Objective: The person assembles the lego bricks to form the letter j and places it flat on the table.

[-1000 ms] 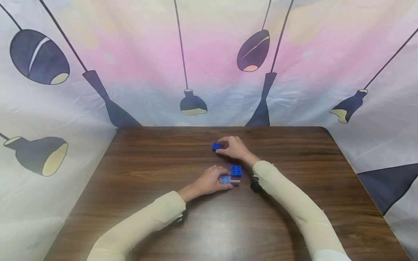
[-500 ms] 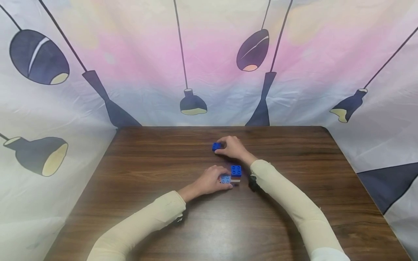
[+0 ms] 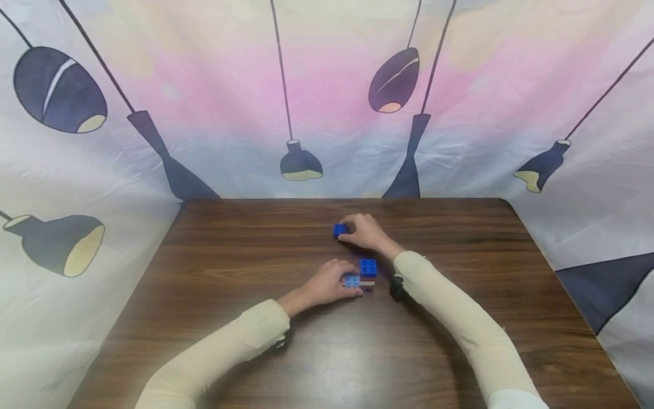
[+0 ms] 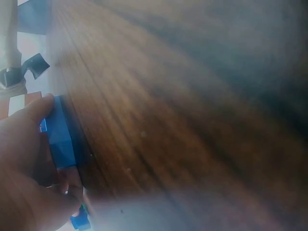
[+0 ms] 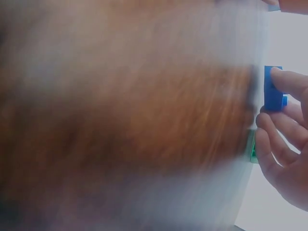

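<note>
Near the far side of the table, my right hand point(image 3: 367, 232) pinches a small blue toy brick point(image 3: 339, 230) between thumb and fingers. In the right wrist view, that blue brick point(image 5: 273, 89) shows its studs turned toward the palm, close over the tabletop. My left hand point(image 3: 329, 283) grips a light blue brick point(image 3: 351, 281), thumb at the near side and fingers behind. Right beside it stands a brick stack point(image 3: 368, 268) with a dark blue top and orange and white layers below. From the left wrist, the thumb lies along a blue brick point(image 4: 61, 137).
A green brick point(image 5: 252, 147) shows partly behind the right fingers in the right wrist view. The brown wooden table point(image 3: 327, 352) ends at the back against a fabric backdrop point(image 3: 225, 113) printed with lamps. A dark wrist strap point(image 3: 397, 288) hangs under the right sleeve.
</note>
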{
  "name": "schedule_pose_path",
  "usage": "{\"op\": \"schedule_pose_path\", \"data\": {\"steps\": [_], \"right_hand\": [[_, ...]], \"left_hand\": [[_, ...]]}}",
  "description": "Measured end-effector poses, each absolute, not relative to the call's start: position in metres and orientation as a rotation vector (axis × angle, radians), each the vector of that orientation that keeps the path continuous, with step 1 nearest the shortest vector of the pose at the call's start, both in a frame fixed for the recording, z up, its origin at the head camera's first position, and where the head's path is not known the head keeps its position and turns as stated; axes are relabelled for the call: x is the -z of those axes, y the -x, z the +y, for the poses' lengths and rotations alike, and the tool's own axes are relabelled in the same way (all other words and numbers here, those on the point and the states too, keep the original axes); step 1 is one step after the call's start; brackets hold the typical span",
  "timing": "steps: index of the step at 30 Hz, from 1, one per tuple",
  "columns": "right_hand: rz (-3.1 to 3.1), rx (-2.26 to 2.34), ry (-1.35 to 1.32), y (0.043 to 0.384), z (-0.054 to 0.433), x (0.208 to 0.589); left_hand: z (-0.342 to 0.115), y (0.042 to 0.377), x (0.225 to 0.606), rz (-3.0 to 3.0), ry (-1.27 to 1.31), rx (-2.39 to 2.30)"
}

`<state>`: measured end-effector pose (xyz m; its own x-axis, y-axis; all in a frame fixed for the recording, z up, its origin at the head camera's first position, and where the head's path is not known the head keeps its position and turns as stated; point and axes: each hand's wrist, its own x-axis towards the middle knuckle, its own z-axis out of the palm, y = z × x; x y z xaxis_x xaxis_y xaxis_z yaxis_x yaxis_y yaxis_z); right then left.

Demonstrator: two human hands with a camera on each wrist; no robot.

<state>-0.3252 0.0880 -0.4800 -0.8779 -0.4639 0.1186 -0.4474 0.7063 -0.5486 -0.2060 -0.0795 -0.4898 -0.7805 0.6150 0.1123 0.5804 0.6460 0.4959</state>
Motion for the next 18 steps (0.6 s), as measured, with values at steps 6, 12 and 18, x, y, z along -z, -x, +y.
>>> {"op": "schedule_pose_path", "data": {"steps": [6,12,18], "right_hand": [[2.873,0.936,0.785,0.320,0.099,0.477],[2.841,0.998,0.799,0.316,0.112,0.472],[2.819,1.058,0.814,0.312,0.123,0.468]], "left_hand": [[-0.080,0.206,0.490,2.793,-1.002,-0.790],[-0.079,0.206,0.489,2.789,-0.987,-0.790],[-0.079,0.206,0.490,2.790,-0.994,-0.793]]}}
